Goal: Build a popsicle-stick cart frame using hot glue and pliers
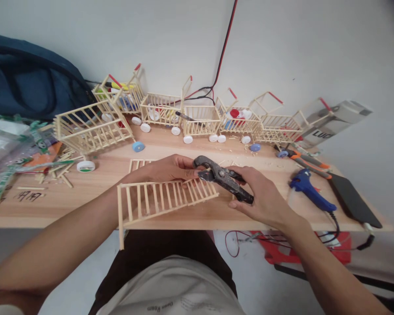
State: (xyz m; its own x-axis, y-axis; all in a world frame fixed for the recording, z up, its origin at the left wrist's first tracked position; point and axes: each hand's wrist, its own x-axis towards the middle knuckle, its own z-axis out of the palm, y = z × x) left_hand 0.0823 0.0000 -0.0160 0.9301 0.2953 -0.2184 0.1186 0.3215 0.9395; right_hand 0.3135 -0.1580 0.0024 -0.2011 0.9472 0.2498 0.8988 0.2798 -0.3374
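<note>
A pair of black, paint-specked hand cutters (221,175) is gripped in my right hand (258,192), its jaws pointing left. Right by those jaws, the fingers of my left hand (174,168) are closed in a pinch on a thin wooden stick, mostly hidden; a pale bit of it shows at the jaws. A ladder-like frame of wooden sticks (160,199) stands in front of my left hand and wrist, with one long leg hanging past the table edge. More of its sticks show behind my left forearm.
Several stick-built miniature carts (202,120) line the wall. One larger cart (93,127) stands at left by loose sticks (64,179). At right lie a blue glue gun (311,190), orange-handled pliers (310,162) and a black phone-like slab (354,201). A dark blue bag (36,78) is at back left.
</note>
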